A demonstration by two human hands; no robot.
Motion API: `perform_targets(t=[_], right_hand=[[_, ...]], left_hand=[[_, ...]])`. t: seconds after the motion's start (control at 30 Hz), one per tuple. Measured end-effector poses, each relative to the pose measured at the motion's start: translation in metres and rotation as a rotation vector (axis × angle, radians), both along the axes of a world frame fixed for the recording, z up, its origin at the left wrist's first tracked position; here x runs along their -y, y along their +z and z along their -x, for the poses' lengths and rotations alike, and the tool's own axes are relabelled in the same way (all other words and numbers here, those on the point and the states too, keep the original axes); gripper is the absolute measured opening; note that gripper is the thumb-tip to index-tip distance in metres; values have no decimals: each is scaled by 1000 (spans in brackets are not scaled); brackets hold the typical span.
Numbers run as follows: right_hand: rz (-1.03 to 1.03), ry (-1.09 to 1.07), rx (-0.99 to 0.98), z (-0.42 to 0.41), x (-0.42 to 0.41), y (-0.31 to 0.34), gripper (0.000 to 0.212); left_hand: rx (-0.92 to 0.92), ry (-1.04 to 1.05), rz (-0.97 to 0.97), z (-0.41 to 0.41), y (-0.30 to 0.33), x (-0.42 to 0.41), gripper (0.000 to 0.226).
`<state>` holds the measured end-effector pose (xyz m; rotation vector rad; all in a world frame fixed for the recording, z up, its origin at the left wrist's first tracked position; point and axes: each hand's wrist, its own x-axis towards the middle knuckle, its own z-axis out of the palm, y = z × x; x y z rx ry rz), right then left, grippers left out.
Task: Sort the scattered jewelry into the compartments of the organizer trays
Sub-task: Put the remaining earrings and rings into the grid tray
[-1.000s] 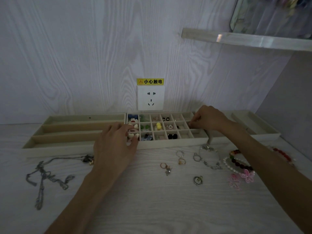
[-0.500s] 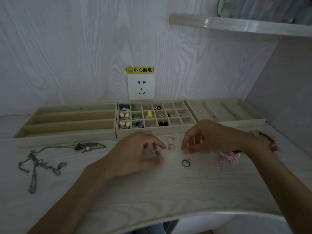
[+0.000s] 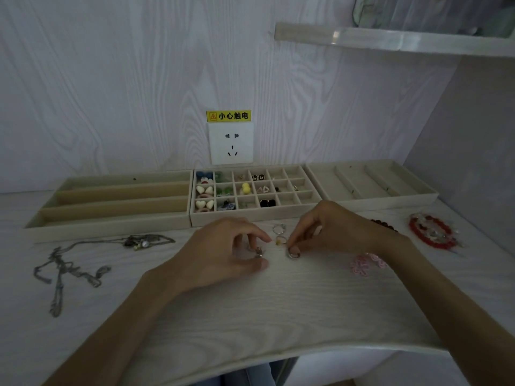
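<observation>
Both hands have drawn closer together since half a second ago, and the right hand [image 3: 331, 229] now has its fingertips down on a small silver ring [image 3: 294, 254] that lay untouched on the pale wood-grain tabletop [image 3: 250, 316] before. Its fingers curl downward, thumb and forefinger closed in a pinch on the ring's upper edge. The left hand [image 3: 220, 252] sits just beside it, fingers bent, thumb stretched along the table, forefinger and thumb tips closing around a small silver charm ring [image 3: 258, 252]; whether it is lifted or resting on the table cannot be told. Between the two hands, slightly farther back, lie two more small silver rings [image 3: 279, 234], one with a yellowish stone. Behind them stands the beige grid organizer tray [image 3: 250, 217], several compartments filled with earrings and beads. A beige long-slot tray [image 3: 111, 227] sits to its left. Tangled silver chain necklaces [image 3: 69, 268] lie at far left, and red bead bracelets [image 3: 429, 232] at far right.
</observation>
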<state>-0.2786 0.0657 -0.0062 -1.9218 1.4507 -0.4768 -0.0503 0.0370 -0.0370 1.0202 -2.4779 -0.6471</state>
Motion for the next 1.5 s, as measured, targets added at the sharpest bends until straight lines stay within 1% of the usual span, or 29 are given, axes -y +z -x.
perform_targets(t=[0.07, 0.2, 0.3, 0.37, 0.5, 0.53, 0.6, 0.67, 0.77, 0.97, 1.1, 1.2, 1.27, 1.4, 1.43, 1.5], right_hand=[[50, 1, -15, -6, 4, -1, 11], [126, 29, -50, -16, 11, -2, 11], [119, 49, -73, -23, 16, 0, 12], [100, 63, -66, -26, 18, 3, 12], [125, 49, 34, -27, 17, 9, 10], [134, 29, 69, -27, 17, 9, 11], [150, -27, 144, -28, 18, 7, 14], [158, -78, 205, -32, 19, 6, 15], [161, -92, 293, -37, 19, 6, 16], [275, -160, 374, -45, 21, 2, 21], [305, -177, 453, -48, 21, -3, 25], [317, -181, 463, -49, 21, -8, 27], [345, -169, 466, -48, 20, -9, 26], [417, -63, 411, -49, 17, -9, 24], [398, -44, 416, -50, 17, -10, 24], [324, -64, 495, -51, 17, -12, 26]], left_hand=[[-52, 5, -40, -2, 3, 1, 30], [-213, 59, -158, -5, 9, 6, 41], [-317, 123, -203, -6, 13, 8, 41], [-356, 156, -211, -6, 15, 9, 39], [-370, 165, -220, -5, 13, 10, 26], [-378, 138, -247, -4, 12, 9, 23], [-412, 88, -346, 1, 11, 6, 28], [-454, 80, -408, 4, 11, 4, 27], [-524, 130, -391, 4, 13, 3, 17], [-695, 240, -562, 2, 15, 5, 20], [-691, 290, -553, 1, 17, 6, 19], [-667, 320, -542, 1, 18, 5, 19], [-662, 344, -601, 0, 19, 5, 18], [-658, 393, -820, 0, 21, 7, 18], [-661, 408, -846, 0, 22, 7, 17], [-657, 428, -810, -1, 22, 8, 16]])
